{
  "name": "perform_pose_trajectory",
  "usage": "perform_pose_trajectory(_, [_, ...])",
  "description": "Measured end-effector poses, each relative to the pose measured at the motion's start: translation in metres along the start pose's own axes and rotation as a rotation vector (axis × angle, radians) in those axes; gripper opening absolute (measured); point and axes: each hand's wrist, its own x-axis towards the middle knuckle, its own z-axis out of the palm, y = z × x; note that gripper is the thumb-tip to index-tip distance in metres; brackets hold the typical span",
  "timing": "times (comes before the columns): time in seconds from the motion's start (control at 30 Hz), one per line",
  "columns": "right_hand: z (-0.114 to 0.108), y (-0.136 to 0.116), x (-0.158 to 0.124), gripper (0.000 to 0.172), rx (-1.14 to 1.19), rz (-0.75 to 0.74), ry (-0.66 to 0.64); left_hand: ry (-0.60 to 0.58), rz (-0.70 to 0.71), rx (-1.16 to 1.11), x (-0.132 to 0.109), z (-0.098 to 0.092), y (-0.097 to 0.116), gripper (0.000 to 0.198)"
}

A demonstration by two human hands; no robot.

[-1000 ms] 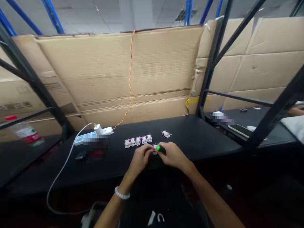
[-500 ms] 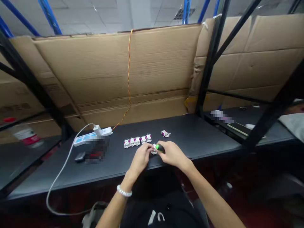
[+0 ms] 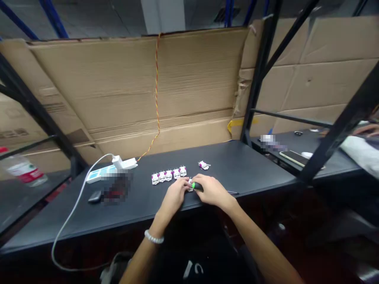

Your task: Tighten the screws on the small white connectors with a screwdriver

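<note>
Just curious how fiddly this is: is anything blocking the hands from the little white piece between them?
Nothing visible does: the left hand is at the piece, and the right hand holds a tool beside it. The row of pieces lies beyond the left hand.

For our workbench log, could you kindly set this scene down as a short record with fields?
Left hand: fingertips at a small white part, grip partly hidden
Right hand: closed around a black-and-green handle, beside that part
Row: five white-and-purple parts, side by side
Set apart: one similar part, right of the row
Table's left side: power strip with a white plug
Backdrop: cardboard panel, twisted orange cord in front
</note>
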Motion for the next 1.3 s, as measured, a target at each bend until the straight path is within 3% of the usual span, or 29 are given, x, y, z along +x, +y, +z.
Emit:
perform_pose_trajectory(1.0, [0.005, 0.014, 0.002, 0.027, 0.083, -0.097, -0.038, -0.044, 0.166, 0.227, -0.005, 0.004, 0.002, 0.015])
perform_pose_trajectory(1.3, [0.003, 0.013, 0.003, 0.023, 0.078, -0.085, -0.049, -0.037, 0.163, 0.170, -0.006, 0.004, -0.004, 0.016])
